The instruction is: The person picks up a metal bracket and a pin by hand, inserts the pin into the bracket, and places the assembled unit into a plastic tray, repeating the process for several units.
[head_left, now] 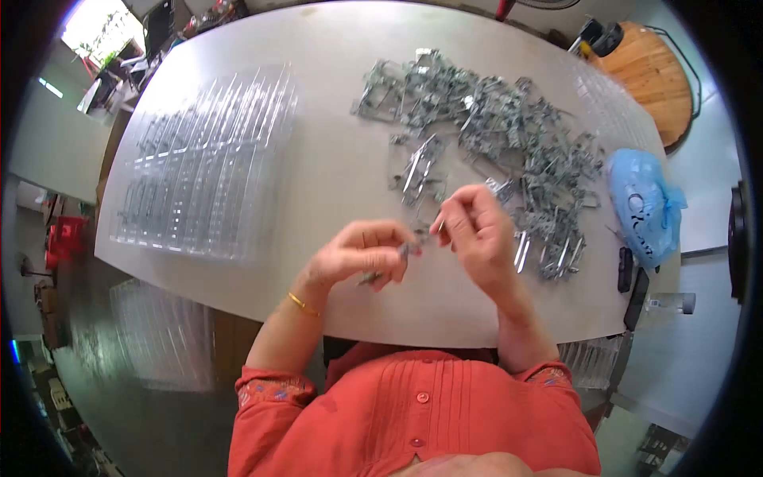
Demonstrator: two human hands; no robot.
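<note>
My left hand (358,253), with a gold bracelet at its wrist, is closed on a small grey metal part (408,250) at its fingertips. Another bit of grey metal shows under its curled fingers. My right hand (477,230) pinches a small, thin metal piece (441,226) that is too small to name. Both hands are above the table just short of a large pile of grey metal parts (493,111). Some long shiny parts (419,168) lie at the pile's near left side.
Clear plastic trays (211,159), stacked and partly filled with grey parts, cover the left of the white table (334,159). At the right edge are a blue plastic bag (645,211) and a small black object (625,269). A wooden round stool (644,83) stands beyond.
</note>
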